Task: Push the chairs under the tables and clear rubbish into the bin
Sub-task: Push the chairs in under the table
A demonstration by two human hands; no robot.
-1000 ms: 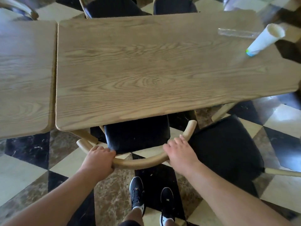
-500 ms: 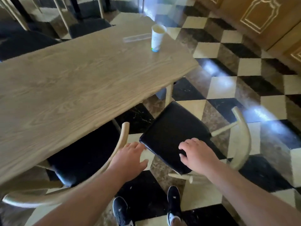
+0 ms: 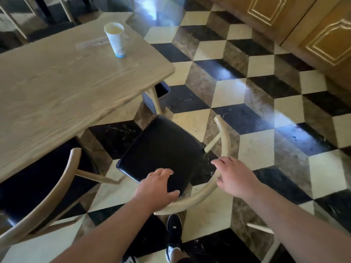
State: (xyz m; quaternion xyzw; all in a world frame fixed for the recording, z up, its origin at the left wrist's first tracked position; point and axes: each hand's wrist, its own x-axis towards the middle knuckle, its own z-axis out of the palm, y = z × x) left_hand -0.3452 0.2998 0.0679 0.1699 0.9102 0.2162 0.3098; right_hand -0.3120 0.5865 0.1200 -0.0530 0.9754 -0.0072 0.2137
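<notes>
A: What room is seen around the bench [image 3: 62, 88]?

B: Its near right corner is seen at centre frame, with open chequered floor [image 3: 247, 103] spread to the right as far as the wooden cabinets [image 3: 313, 29] at upper right. A pulled-out chair [image 3: 163, 149] is set clear of the bench edge, angled, in the lower centre. A second chair [image 3: 38, 186] is tucked partly under the bench at lower left.

A: And the hands?

B: The left hand [image 3: 156, 188] is laid spread and open on the near corner of the black seat, by the end of the curved backrest [image 3: 224, 149]. The right hand [image 3: 234, 177] is held open at the backrest, fingers loose; whether it is touching cannot be told.

A: Rubbish?

B: One white paper cup [image 3: 115, 40] with a blue base is stood upright on the bench at upper left, with one clear flat strip [image 3: 91, 42] just beside it. One blue bin [image 3: 155, 97] is partly seen under the bench corner.

A: Any writing?

B: None can be read; a small white mark is seen on a black shoe [image 3: 173, 232], at the bottom.
</notes>
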